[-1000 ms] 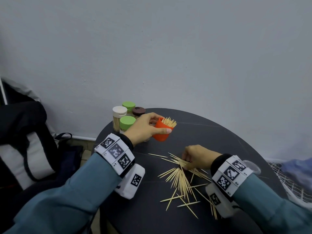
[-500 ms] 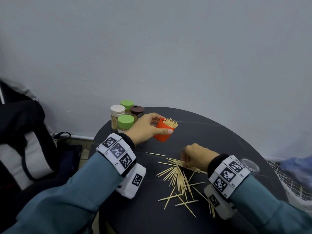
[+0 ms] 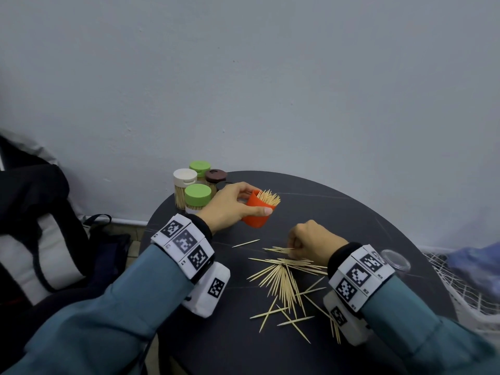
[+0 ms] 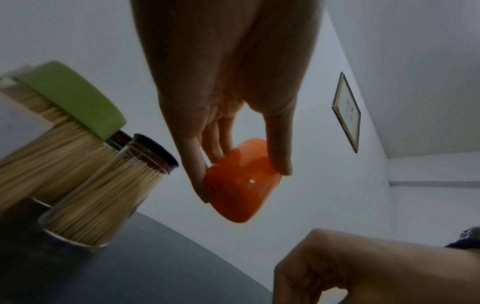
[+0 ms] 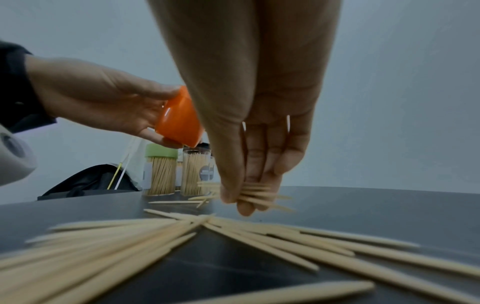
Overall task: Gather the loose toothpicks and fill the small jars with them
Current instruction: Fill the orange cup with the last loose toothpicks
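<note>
My left hand (image 3: 230,207) grips the orange jar (image 3: 257,216) clear of the surface (image 3: 365,217), tilted, partly filled; my right hand (image 3: 311,240) pinches a small bundle of toothpicks (image 5: 255,194); 4 capped jars (image 3: 197,197) stand full at the far edge; many loose toothpicks (image 3: 284,280) remain; a plain grey wall (image 3: 270,77) stands behind.
</note>
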`<state>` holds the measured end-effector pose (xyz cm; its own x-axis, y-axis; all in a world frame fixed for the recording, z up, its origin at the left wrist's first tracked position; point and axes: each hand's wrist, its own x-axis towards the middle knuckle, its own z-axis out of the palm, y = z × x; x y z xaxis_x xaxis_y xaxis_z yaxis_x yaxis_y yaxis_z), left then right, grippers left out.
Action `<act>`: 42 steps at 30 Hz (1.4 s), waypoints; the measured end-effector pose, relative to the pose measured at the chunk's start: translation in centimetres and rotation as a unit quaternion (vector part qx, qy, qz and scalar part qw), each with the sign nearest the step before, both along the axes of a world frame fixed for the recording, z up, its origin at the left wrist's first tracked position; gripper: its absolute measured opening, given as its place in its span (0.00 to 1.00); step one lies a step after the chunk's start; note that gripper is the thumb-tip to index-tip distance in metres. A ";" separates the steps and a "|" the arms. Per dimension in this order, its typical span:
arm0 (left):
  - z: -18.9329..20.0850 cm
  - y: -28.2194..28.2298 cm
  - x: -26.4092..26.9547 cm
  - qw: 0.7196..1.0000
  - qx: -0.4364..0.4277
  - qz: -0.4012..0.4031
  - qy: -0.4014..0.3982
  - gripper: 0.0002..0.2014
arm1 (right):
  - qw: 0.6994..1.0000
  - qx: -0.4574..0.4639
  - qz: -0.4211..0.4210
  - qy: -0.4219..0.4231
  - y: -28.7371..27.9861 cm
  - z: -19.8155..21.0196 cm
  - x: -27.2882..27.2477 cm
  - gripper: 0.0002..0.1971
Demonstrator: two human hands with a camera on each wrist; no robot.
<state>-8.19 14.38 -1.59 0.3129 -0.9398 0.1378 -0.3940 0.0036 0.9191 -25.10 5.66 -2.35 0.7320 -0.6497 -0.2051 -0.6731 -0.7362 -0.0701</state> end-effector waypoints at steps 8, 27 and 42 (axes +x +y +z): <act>0.1 0.3 0.0 1.000 0.003 -0.008 -0.009 0.27 | 0.998 -0.027 -0.019 -0.052 -0.3 0.4 -0.5 0.09; -0.5 0.7 0.7 1.000 -0.001 -0.015 -0.012 0.27 | 0.984 -0.108 0.089 -0.114 1.7 10.4 2.8 0.07; 0.4 1.1 1.1 1.000 -0.013 -0.001 0.005 0.26 | 0.986 -0.009 -0.030 -0.164 -2.2 5.9 2.8 0.08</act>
<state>-7.09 15.48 -1.24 0.3131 -0.9363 0.1593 -0.3855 0.0280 0.9223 -22.31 3.50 3.55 0.7177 -0.6948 0.0473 -0.6585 -0.6991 -0.2786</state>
